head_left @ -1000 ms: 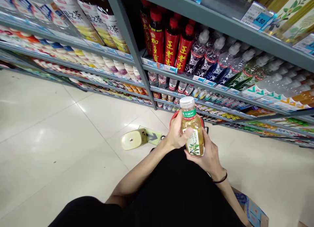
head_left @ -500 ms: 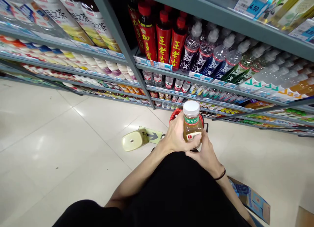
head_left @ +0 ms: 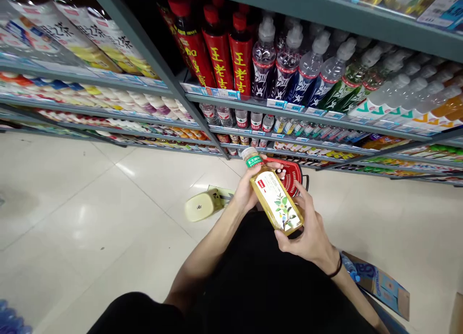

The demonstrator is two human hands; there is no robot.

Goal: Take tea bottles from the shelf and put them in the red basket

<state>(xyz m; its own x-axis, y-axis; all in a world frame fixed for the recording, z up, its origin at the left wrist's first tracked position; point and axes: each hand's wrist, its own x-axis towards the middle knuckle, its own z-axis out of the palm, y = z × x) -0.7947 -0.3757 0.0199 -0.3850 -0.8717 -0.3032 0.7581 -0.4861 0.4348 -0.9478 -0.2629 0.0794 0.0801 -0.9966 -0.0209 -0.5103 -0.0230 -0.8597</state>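
Both hands hold one tea bottle point(head_left: 275, 196) low in the middle of the view, above the person's dark lap. The bottle is tilted, its white cap and green neck band pointing to about 10 o'clock and its base to about 4 o'clock, with the flowered label facing up. The left hand point(head_left: 248, 189) is curled round the neck end, fingers wrapped behind the bottle and just under the cap. The right hand point(head_left: 311, 230) is closed round the base, thumb across the lower edge and fingers along the far side; a dark band sits on that wrist. Just behind the bottle, at 12 o'clock from it, a red basket point(head_left: 292, 174) stands on the pale tiled floor point(head_left: 90, 213). A cream plastic stool point(head_left: 200, 206) lies at 9 o'clock from the hands. Shelves of drinks point(head_left: 231, 59) fill the top of the view, and an opened cardboard box point(head_left: 383, 286) sits at 4 o'clock.
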